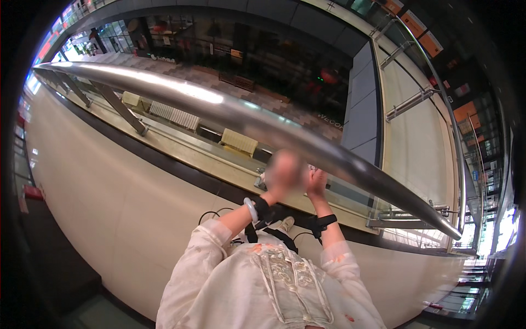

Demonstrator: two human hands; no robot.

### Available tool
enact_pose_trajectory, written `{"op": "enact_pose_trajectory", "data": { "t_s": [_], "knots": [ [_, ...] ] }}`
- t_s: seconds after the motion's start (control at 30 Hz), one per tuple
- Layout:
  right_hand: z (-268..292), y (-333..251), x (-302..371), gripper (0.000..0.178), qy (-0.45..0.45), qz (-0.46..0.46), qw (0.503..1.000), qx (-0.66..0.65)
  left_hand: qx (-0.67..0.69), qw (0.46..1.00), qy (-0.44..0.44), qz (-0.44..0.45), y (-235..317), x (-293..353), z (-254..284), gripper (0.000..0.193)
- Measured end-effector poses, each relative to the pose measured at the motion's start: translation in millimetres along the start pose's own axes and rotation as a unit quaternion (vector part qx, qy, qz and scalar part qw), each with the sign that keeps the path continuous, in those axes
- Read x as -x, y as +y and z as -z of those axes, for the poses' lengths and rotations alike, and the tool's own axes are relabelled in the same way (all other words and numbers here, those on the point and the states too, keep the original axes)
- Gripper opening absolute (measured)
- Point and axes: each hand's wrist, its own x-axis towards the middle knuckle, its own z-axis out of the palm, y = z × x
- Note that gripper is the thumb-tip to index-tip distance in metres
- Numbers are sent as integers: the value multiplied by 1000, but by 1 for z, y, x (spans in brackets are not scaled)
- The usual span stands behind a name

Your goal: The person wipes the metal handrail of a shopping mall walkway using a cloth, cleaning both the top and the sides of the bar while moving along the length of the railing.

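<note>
Both hands are raised close together in front of my body, just on the near side of a thick metal handrail (241, 111). A blur covers most of my left hand (281, 178), so its fingers cannot be made out. Right beside it, my right hand (316, 183) has its fingers curled in. Something small and whitish shows at the fingertips between the hands, too little of it to name. A pale bangle (250, 209) and a black strap circle my left wrist. Another black band (325, 221) is on the right wrist.
The handrail slants from far left to near right, on metal posts (121, 109) with glass panels below. Beyond it lies a lower level with brown paving and a bench (236, 81). A second railing (411, 104) stands at right. Pale floor (109, 181) stretches along my side.
</note>
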Motion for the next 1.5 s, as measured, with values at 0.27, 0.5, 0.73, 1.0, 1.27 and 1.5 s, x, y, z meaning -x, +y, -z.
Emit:
{"op": "enact_pose_trajectory", "data": {
  "t_s": [0.27,0.5,0.73,1.0,1.27,1.5],
  "knots": [
    [7,9,-6,32,-100,-96,988,-65,594,758,-50,265,-11,-30,5,18],
    [13,-17,9,25,59,-29,997,42,569,737,-153,331,-28,-38,37,15],
    [24,-7,-7,29,-71,-104,986,105,289,906,-306,-52,-23,-65,38,20],
    [11,-36,24,25,111,-38,990,80,268,936,-179,-141,-29,-73,38,21],
    [24,-29,15,35,162,-59,983,-63,222,940,-196,-172,-39,-69,10,25],
    [15,-28,20,37,74,-67,995,-2,413,868,-270,57,-19,-81,31,28]
  ]
}}
